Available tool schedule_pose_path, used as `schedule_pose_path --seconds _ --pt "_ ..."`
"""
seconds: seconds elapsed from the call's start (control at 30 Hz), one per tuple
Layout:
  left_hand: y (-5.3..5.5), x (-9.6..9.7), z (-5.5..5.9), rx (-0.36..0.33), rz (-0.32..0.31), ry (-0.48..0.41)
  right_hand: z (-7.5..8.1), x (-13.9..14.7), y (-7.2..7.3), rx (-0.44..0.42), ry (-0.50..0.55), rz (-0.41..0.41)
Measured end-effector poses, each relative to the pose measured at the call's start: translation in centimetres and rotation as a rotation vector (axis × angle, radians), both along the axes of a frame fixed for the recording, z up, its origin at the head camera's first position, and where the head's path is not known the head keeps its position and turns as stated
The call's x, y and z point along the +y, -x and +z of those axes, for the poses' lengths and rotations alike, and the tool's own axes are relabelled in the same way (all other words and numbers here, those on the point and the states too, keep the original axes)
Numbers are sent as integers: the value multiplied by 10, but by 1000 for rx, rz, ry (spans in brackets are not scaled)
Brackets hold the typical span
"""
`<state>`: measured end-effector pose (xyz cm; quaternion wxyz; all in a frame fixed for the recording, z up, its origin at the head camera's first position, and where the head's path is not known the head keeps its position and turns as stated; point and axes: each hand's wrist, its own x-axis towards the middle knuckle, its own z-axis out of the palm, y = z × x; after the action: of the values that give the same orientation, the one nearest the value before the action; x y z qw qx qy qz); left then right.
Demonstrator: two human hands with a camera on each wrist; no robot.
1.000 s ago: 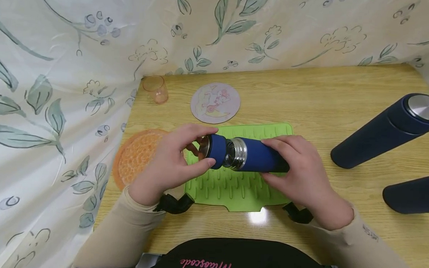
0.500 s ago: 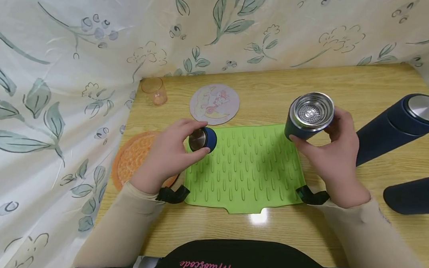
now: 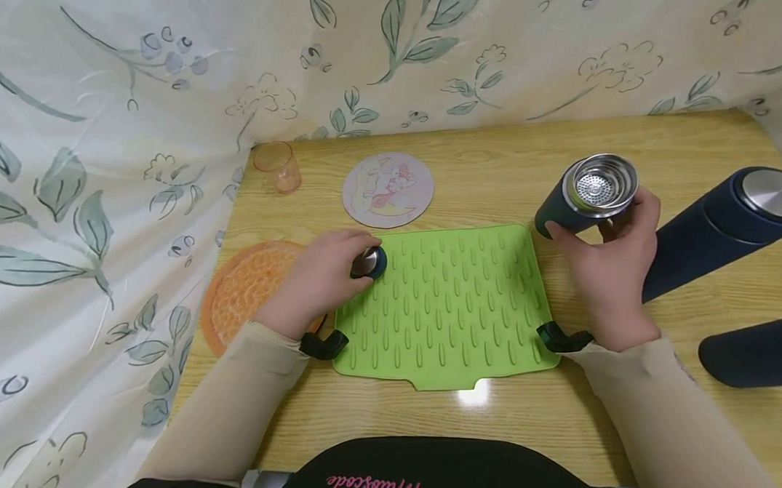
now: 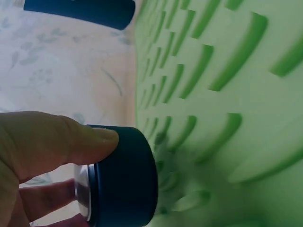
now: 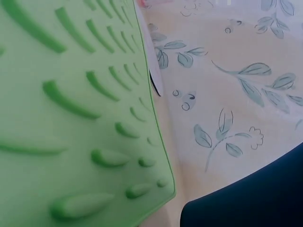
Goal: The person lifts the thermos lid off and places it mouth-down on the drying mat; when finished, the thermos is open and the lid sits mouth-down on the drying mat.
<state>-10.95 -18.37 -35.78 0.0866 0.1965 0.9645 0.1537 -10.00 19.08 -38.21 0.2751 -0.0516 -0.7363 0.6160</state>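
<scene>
My left hand point(image 3: 320, 279) pinches a dark blue flask cap point(image 3: 368, 263) with a steel top over the left edge of the green ridged mat point(image 3: 454, 298). In the left wrist view, thumb and fingers grip the sides of the cap point(image 4: 125, 177) just above the mat; whether it touches is unclear. My right hand point(image 3: 609, 272) holds the dark blue flask body point(image 3: 566, 204) upright beyond the mat's right back corner. Its steel mouth is uncapped and shows a perforated strainer inside. Part of the flask body point(image 5: 255, 198) fills the right wrist view's lower corner; the right fingers are hidden there.
A tall blue flask point(image 3: 713, 222) with a steel lid stands right of my right hand. Another dark flask point(image 3: 760, 352) is cut off by the right edge. An orange round mat point(image 3: 248, 289), pink cup point(image 3: 278, 168) and round coaster point(image 3: 388, 189) lie left and behind.
The cap and flask body, end to end over the mat a second ago, are now apart. The right hand has turned the body upright and moved right and back; the cap has lowered toward the mat.
</scene>
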Motion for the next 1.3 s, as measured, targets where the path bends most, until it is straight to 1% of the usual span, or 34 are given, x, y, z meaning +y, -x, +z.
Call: schedule_pose_path --seconds 0.07,0.13,0.27,0.5,0.63,0.7,0.77,0.87,0.97,1.07,1.2,1.3 --pt "2 1 -2 -20 -8 23 -1 1 1 -12 -7 -9" --pt "3 2 -4 -35 -11 25 -2 3 2 -26 -14 -16" --pt "5 2 -9 -40 -13 17 -4 5 4 -58 -11 -27" --pt "8 1 -14 -49 9 5 -6 3 8 -135 -17 -37" --pt "6 -1 -14 -58 22 -21 -4 2 10 -170 -14 -41" --pt "5 -3 -15 -58 30 -32 -3 2 11 -209 -24 -46" --pt "3 -5 -15 -46 44 -44 -2 2 14 -257 -34 -52" --pt "1 -7 -15 -7 61 -67 -1 3 17 -318 -47 -59" --pt "-2 -7 -12 36 81 -116 -2 5 20 -337 -59 -60" --pt "-7 -8 -7 59 113 -177 -3 6 20 -345 -74 -51" --pt "-17 -9 0 100 160 -245 -1 8 16 -385 -84 -8" --pt "-23 -11 3 151 171 -283 3 10 8 -424 -82 28"
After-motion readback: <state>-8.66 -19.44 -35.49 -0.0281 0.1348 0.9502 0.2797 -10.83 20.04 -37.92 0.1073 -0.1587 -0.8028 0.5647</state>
